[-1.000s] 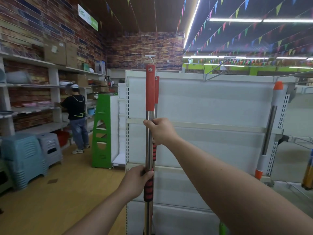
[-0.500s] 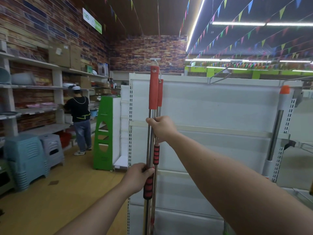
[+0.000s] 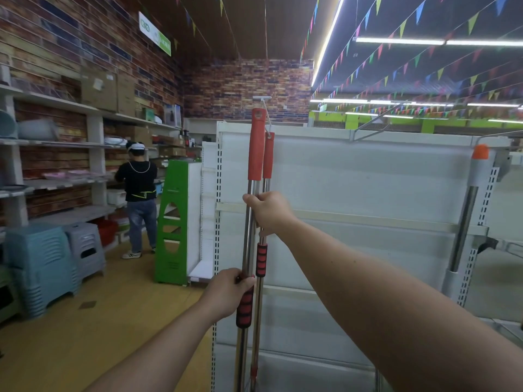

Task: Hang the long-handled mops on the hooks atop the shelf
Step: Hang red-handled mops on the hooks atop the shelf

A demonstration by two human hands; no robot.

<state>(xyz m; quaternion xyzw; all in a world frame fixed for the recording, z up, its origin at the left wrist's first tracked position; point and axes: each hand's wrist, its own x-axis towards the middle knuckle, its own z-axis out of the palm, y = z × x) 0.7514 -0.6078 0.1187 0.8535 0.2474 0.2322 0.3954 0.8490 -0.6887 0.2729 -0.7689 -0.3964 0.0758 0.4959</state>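
In a brick-walled shop aisle, beside a white shelf, the left hand and right hand close round an upright mop handle; its steel looks stiff and slippery, the foam grip safer.

Two upright mops before the shelf; stools far left.

glossy metal mop poles with matt red plastic sleeves; smooth white metal shelf.
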